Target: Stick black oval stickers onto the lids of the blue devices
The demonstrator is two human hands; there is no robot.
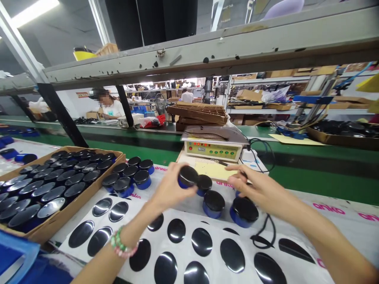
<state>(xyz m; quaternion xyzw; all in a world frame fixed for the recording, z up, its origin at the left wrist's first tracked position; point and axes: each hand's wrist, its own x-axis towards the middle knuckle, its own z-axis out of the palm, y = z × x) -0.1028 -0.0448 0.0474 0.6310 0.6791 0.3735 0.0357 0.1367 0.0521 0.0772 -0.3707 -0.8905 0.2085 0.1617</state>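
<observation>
At the frame's centre, the left hand has its fingers clamped on a black-topped blue cylinder. Right of centre, the right hand's fingers curl; whether they grip anything, I cannot tell. Black ovals line a white sheet at lower centre.

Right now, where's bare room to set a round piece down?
The green belt looks bare between the yellow paper and the white covering, right of the machine. It's crowded with round pieces near your hands and in the cardboard box.

Two hands, seven blue-and-black caps clustered beside the carton, one control unit
</observation>
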